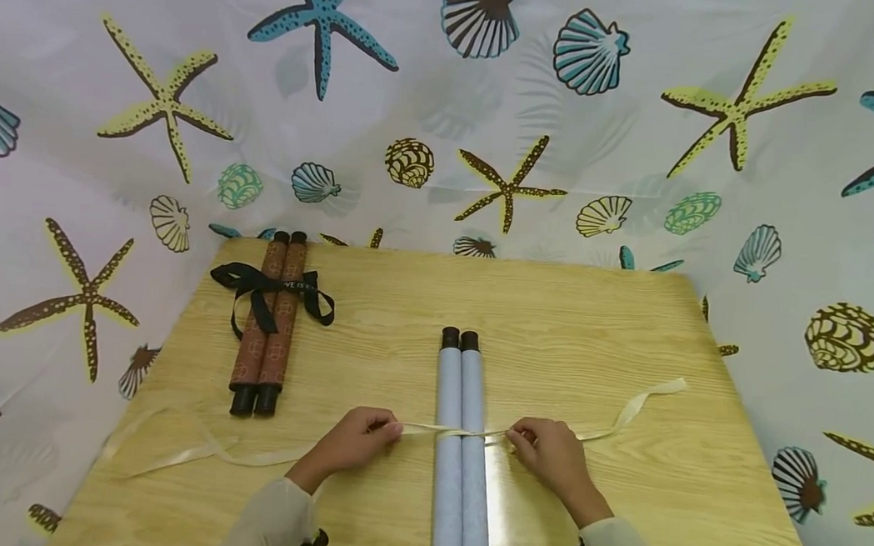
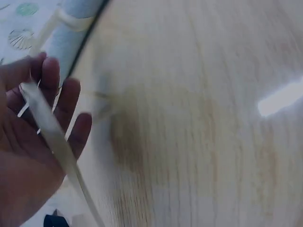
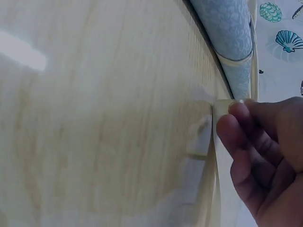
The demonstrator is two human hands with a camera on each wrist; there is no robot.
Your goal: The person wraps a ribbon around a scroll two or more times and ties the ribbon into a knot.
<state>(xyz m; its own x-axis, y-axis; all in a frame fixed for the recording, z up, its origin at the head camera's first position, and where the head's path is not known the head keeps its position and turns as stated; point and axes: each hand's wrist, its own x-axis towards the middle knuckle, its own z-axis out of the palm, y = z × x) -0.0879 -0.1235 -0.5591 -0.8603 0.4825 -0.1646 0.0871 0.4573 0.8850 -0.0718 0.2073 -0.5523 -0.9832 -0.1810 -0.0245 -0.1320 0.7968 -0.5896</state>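
Head view shows two pale blue rolls (image 1: 447, 491) lying side by side on the table (image 1: 591, 332), with cream ribbon (image 1: 461, 432) around them. Left hand (image 1: 363, 438) pinches this ribbon left of the rolls, right hand (image 1: 549, 452) right of them.

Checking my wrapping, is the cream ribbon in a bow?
No bow: ribbon crosses over the blue rolls, stretched between left hand and right hand.

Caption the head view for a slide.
Left hand and right hand hold a cream ribbon across two pale blue rolls on a table.
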